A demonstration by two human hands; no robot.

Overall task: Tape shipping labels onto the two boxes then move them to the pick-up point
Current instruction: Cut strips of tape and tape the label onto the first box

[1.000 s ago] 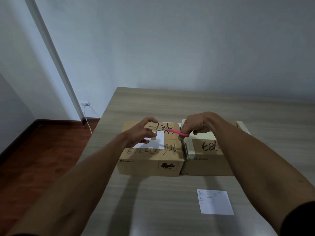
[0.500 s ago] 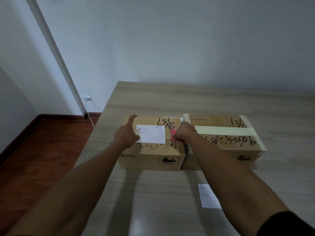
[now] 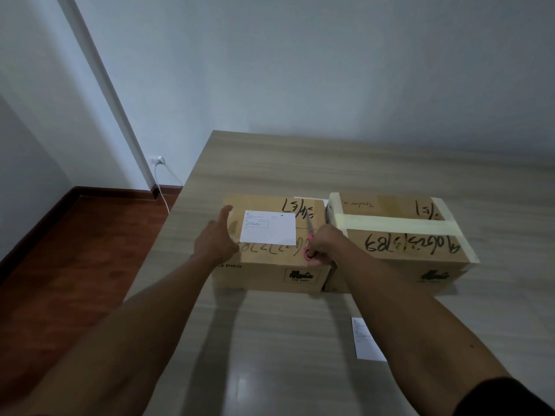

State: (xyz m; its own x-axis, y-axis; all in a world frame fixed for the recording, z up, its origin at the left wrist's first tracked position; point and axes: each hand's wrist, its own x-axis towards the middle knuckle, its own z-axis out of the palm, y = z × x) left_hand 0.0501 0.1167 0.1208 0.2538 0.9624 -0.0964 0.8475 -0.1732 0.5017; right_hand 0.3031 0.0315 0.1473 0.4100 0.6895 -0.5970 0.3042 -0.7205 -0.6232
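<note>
- On desk [image 3: 270,340]: left box [image 3: 270,265], label [image 3: 268,232] loose on top; light, flimsy paper.
- Left hand [image 3: 214,241] grip flat, fingers straight, at label edge.
- Right hand [image 3: 326,246] grip curled round scissors [image 3: 309,244].
- Press label flat by edges; lift stiff box by sides.

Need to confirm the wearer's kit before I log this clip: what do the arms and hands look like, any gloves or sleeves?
Both forearms are bare. The left hand and right hand wear no gloves, and no watch or rings are visible. A dark sleeve shows on the upper right arm at the frame's bottom corner.
</note>
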